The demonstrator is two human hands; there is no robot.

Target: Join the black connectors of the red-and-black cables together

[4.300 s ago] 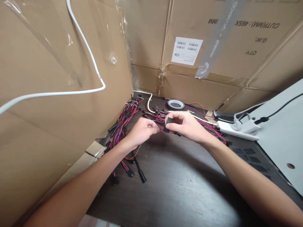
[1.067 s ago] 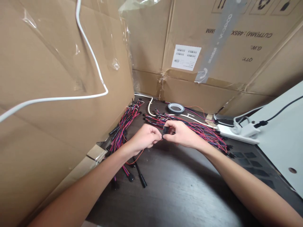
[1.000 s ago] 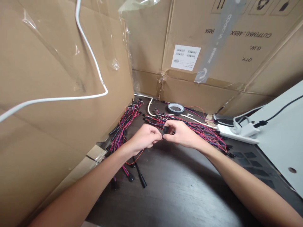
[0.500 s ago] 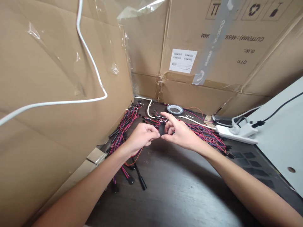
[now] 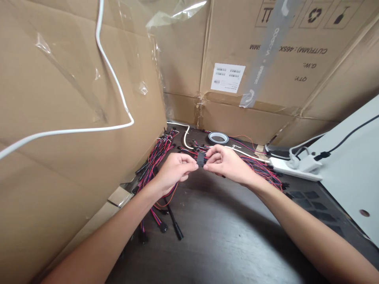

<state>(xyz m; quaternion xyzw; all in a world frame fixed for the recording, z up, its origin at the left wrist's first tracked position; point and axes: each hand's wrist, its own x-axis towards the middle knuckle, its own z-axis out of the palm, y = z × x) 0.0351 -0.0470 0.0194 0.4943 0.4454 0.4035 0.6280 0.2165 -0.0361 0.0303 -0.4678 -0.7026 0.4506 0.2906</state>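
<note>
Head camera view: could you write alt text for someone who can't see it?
A person's left hand and right hand meet at a small black strip above a dark tabletop. Red and blue wires lie left of and behind them, with a tape roll farther back and a white power strip at right. Cardboard stands behind.

On the table [image 5: 213, 232], a tape roll [image 5: 217, 142] lies behind the right wire pile [image 5: 266, 172].

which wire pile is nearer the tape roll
The right wire pile, partly behind the right hand; the left wire pile lies beside the left cardboard wall.
</note>
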